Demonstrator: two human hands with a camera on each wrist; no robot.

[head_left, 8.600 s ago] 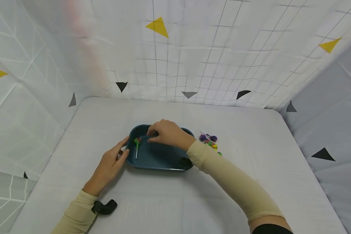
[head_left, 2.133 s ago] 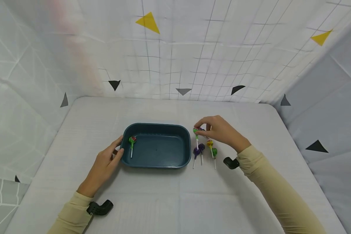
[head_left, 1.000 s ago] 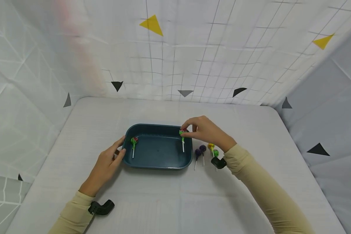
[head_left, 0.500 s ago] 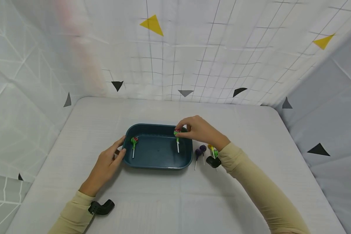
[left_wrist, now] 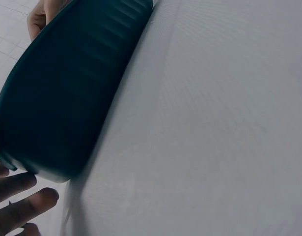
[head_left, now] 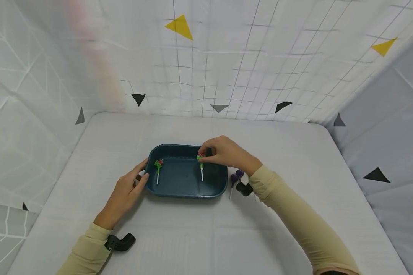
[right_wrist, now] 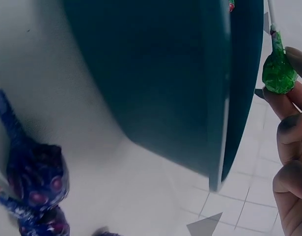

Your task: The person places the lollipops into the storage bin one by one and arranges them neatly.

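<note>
My right hand (head_left: 228,153) pinches a green-and-red wrapped lollipop (head_left: 202,165) by its head, between thumb and fingertips, over the right half of a dark teal tray (head_left: 186,189). The stick points down toward the near side in the head view. In the right wrist view, the held lollipop (right_wrist: 279,73) shows its green wrapper beyond the tray wall (right_wrist: 155,73). A second green-and-red lollipop (head_left: 158,167) lies at the tray's left end, stick toward the near edge. My left hand (head_left: 122,194) rests its extended fingers against the tray's left end; its fingertips (left_wrist: 42,196) touch there.
Right of the tray, purple-wrapped lollipops (head_left: 234,178) lie on the white-covered table (head_left: 179,236), partly behind the black right wrist camera (head_left: 244,188). Their purple wrappers (right_wrist: 38,172) fill the right wrist view's lower left. White patterned sheets (head_left: 241,68) stand behind and at the sides.
My right hand has carried the lollipop leftward from the pile on the right to over the tray. The wrist now covers the yellow and green lollipops. My left hand stays at the tray's left end.
</note>
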